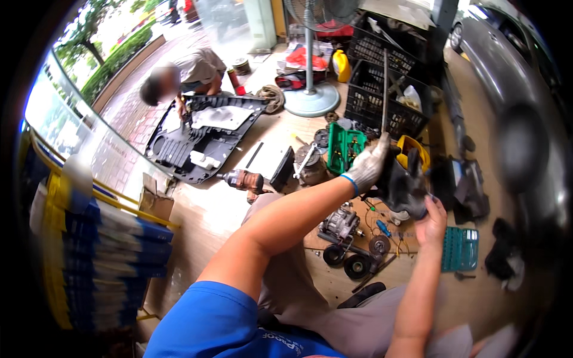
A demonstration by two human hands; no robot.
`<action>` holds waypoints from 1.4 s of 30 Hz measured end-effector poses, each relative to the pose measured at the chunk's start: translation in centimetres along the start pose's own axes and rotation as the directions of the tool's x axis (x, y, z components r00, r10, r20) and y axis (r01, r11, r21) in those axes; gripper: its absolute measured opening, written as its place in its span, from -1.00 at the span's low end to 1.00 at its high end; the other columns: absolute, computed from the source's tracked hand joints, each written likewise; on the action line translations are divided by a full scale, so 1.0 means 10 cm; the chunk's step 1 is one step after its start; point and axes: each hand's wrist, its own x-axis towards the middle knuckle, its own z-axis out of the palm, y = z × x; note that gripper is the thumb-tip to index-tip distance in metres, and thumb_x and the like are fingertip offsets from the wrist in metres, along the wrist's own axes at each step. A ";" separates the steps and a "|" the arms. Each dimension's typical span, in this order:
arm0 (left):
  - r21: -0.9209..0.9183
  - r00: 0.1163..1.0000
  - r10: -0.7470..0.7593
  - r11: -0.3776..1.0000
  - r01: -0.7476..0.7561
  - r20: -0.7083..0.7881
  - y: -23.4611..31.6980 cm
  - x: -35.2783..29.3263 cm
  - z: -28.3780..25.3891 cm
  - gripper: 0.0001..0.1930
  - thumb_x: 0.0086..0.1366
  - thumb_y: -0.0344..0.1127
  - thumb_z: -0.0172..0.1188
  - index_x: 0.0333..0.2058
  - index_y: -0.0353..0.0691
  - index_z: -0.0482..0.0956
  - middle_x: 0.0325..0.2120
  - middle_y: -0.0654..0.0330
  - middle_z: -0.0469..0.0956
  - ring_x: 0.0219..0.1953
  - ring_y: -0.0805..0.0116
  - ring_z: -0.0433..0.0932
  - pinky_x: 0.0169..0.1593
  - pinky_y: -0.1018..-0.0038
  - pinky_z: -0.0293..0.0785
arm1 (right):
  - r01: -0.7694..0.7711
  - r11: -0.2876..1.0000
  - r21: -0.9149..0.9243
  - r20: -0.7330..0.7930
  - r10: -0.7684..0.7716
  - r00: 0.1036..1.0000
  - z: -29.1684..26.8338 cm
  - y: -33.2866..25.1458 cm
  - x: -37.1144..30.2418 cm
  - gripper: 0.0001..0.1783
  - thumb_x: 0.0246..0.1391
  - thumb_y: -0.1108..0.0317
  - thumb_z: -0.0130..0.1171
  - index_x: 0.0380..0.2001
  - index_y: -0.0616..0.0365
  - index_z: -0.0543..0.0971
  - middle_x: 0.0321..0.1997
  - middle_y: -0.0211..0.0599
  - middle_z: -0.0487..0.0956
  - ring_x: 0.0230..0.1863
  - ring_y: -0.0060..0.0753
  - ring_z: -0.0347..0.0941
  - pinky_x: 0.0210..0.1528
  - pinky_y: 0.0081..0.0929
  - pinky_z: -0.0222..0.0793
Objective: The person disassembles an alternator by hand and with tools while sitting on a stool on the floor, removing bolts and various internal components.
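Observation:
My left hand wears a whitish work glove with a blue cuff. Its fingers are bent against a black work glove, and their tips are hidden. That black glove hangs in front of me with its fingers upward. Bare, my right hand pinches its lower edge between thumb and fingers. A long thin bar rises just beyond my left hand; whether the two touch I cannot tell. Below my hands, a metal compressor-like part and black pulleys lie on cardboard.
A green tool case stands open near black crates. Left lie an orange-brown power tool and a black car panel, where another person crouches. A teal tray and a grey car are right. A fan stands behind.

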 end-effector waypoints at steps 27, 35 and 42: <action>0.695 0.886 -0.039 0.636 -0.335 0.463 -0.06 -0.49 -0.18 -0.53 0.16 0.09 0.12 -0.25 -0.22 0.69 -0.32 -0.14 0.65 -0.20 -0.08 0.64 -0.08 0.14 0.53 | 0.070 0.986 -0.153 0.341 -0.013 0.940 0.40 0.52 -0.11 -0.10 0.32 -0.10 -0.03 0.42 0.39 0.01 0.55 -0.09 -0.03 0.54 -0.15 -0.13 0.51 -0.18 -0.27; 0.703 0.932 0.140 0.622 -0.345 0.334 -0.15 -0.50 -0.13 -0.68 0.17 -0.07 0.13 -0.36 -0.22 0.67 -0.37 -0.10 0.64 -0.25 -0.09 0.64 -0.15 0.12 0.55 | 0.162 0.980 -0.112 0.420 -0.101 0.902 0.38 0.72 -0.09 -0.24 0.36 -0.05 -0.16 0.45 0.18 0.06 0.57 -0.22 -0.03 0.53 -0.17 -0.11 0.52 -0.20 -0.30; 0.634 0.888 0.210 0.635 -0.441 0.409 -0.15 -0.39 -0.18 -0.72 0.17 -0.14 0.14 -0.38 -0.22 0.67 -0.44 -0.10 0.63 -0.32 -0.10 0.64 -0.20 0.11 0.55 | 0.059 0.986 -0.154 0.185 -0.030 0.982 0.30 0.68 0.00 -0.49 0.40 0.18 -0.10 0.26 0.31 0.33 0.33 -0.11 0.37 0.35 -0.22 0.26 0.41 -0.27 0.09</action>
